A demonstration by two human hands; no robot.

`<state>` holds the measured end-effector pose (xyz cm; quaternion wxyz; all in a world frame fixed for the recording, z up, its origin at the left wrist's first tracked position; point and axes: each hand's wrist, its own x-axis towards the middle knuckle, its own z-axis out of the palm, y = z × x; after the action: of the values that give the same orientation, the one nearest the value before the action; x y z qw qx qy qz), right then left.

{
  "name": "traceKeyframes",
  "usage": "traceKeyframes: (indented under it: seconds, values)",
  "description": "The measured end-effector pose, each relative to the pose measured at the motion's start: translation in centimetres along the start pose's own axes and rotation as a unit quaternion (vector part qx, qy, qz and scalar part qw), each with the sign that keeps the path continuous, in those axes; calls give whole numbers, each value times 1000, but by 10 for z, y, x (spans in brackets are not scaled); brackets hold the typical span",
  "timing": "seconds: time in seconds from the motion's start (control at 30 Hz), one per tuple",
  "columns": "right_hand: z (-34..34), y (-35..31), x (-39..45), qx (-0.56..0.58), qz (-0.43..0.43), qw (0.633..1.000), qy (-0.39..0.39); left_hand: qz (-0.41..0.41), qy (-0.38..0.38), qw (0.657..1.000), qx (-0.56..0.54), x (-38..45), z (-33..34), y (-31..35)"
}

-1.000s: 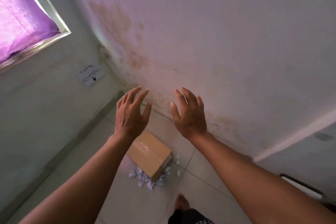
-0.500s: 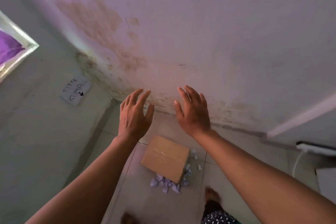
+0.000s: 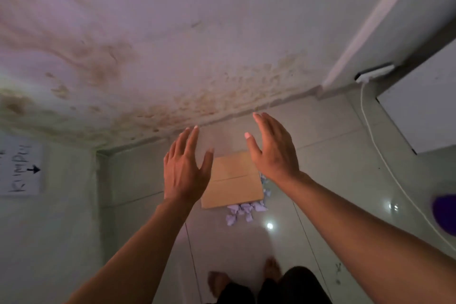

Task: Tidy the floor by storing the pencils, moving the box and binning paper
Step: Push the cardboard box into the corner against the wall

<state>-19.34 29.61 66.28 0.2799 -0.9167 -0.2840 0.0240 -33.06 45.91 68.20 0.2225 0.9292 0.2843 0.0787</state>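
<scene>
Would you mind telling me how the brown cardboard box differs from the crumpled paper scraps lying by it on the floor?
The brown cardboard box is one flat-topped, squared object; the crumpled paper scraps are many small, irregular wads. The box is tan, the scraps pale and lilac-tinted in this light. The box is far larger than any single scrap. The scraps cluster along the box's near and right edges. Both rest on the tiled floor, untouched.

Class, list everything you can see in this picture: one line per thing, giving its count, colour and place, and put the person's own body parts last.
cardboard box: one, tan, on the floor near the wall
crumpled paper: a cluster, pale lilac, against the box's near and right edges
paper sign: one, white, handwritten with an arrow, left wall
cable: one, white, along the floor at right
purple object: one, blurred, right edge
left hand: open, above the box
right hand: open, above the box
feet: two, bare, bottom centre
</scene>
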Motion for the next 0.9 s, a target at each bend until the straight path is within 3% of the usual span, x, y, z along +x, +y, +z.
traceKeyframes:
  seconds: [0.23, 0.6, 0.9]
  values:
    - [126, 78, -46, 21, 94, 994, -53, -25, -41, 999, -21, -19, 141, -83]
    - [354, 204, -84, 56, 201, 977, -47, -42, 23, 999, -23, -19, 378, -213]
    - [428, 255, -97, 7, 243, 969, -45, -200, 31, 979, -26, -33, 465, -263]
